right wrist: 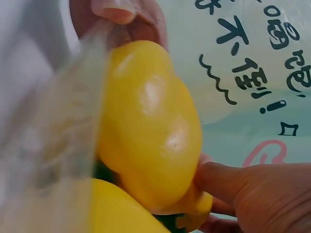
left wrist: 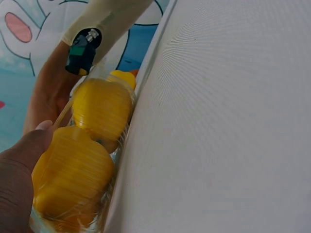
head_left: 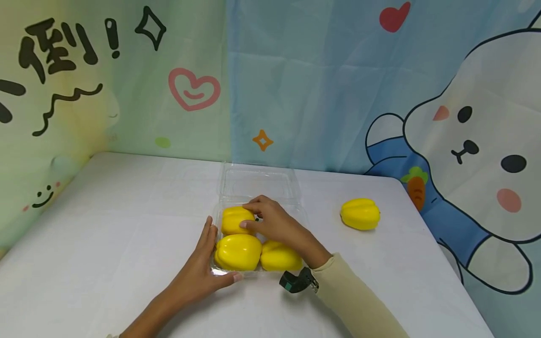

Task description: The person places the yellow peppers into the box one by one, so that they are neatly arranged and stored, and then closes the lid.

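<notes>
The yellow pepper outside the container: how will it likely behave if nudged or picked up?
The pepper may rock or roll a little if nudged, since it lies on a rounded side on the table. Its glossy skin could feel slippery. Its smooth, full outline suggests it should hold its shape.

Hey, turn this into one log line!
left hand: touches open clear box | right hand: pinches back-left yellow pepper | box front: two more peppers | on table: another pepper

The head camera looks forward and down from above, while both wrist cameras share the yellow peppers [head_left: 238, 252] close up.
</notes>
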`<state>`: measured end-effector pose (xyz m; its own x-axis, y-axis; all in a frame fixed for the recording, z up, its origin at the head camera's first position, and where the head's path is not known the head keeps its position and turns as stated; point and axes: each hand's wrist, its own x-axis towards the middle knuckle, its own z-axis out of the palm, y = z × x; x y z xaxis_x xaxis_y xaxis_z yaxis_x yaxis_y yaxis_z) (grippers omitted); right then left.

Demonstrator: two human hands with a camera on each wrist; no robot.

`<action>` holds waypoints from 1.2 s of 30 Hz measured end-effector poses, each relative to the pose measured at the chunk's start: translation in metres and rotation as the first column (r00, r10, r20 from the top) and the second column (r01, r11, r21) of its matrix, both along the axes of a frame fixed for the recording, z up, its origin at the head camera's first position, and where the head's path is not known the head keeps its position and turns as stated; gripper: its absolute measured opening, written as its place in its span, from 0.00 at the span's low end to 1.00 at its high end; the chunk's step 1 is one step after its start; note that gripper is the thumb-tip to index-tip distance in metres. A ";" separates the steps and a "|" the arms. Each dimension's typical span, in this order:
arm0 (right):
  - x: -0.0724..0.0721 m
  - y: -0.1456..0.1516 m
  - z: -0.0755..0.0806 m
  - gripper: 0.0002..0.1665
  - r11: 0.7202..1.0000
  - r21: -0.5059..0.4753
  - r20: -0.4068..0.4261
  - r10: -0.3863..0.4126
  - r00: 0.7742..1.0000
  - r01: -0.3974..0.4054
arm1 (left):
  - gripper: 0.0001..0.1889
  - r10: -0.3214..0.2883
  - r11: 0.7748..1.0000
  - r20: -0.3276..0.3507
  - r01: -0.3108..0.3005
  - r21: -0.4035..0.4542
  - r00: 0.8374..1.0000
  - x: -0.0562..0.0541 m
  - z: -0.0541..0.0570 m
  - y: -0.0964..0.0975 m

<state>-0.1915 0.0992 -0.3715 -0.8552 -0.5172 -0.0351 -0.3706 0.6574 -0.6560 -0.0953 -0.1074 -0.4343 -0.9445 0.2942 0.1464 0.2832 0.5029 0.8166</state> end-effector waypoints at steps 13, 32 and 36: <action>0.000 -0.002 0.002 0.29 0.999 0.034 0.015 -0.032 0.999 0.031 | 0.66 0.013 1.000 0.010 -0.013 -0.013 1.000 0.000 0.002 -0.001; 0.007 0.003 -0.001 0.33 0.998 0.066 0.049 0.001 0.999 -0.005 | 0.66 0.003 1.000 0.011 -0.003 0.000 1.000 0.001 0.002 0.001; 0.009 0.004 -0.003 0.33 0.997 0.076 0.037 -0.009 0.999 0.006 | 0.66 0.005 1.000 0.009 -0.005 -0.006 1.000 0.001 0.001 0.001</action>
